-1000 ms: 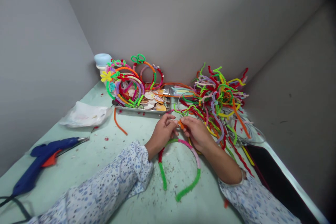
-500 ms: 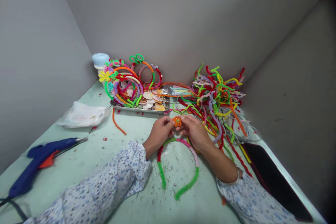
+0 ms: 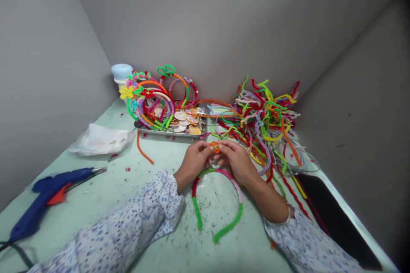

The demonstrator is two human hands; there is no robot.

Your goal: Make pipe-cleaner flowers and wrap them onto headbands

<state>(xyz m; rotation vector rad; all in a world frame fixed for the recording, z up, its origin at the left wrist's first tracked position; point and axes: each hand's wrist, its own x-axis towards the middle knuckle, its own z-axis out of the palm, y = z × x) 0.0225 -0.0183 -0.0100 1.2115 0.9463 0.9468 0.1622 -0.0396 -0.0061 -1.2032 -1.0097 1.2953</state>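
Between my two hands is a small orange pipe-cleaner flower point(image 3: 215, 148) with a green centre. My left hand point(image 3: 196, 160) pinches its left side between thumb and finger. On the other side, my right hand point(image 3: 236, 158) grips it, thumb over the petals, so part of the flower is covered. Just below my hands a headband point(image 3: 239, 196) wrapped in green, red, pink and light pink pipe cleaner lies flat on the table, its open ends toward me.
A blue glue gun point(image 3: 48, 200) lies at left, near a white plastic bag point(image 3: 101, 140). Behind stands a metal tray point(image 3: 171, 134) of shells with finished headbands point(image 3: 150, 94). Loose pipe cleaners point(image 3: 265, 115) heap at right, beside a flat black object point(image 3: 339, 222).
My right thumb has shifted left over the flower, and less of its petals shows now. Both hands stay in nearly the same place; the headband has not moved.
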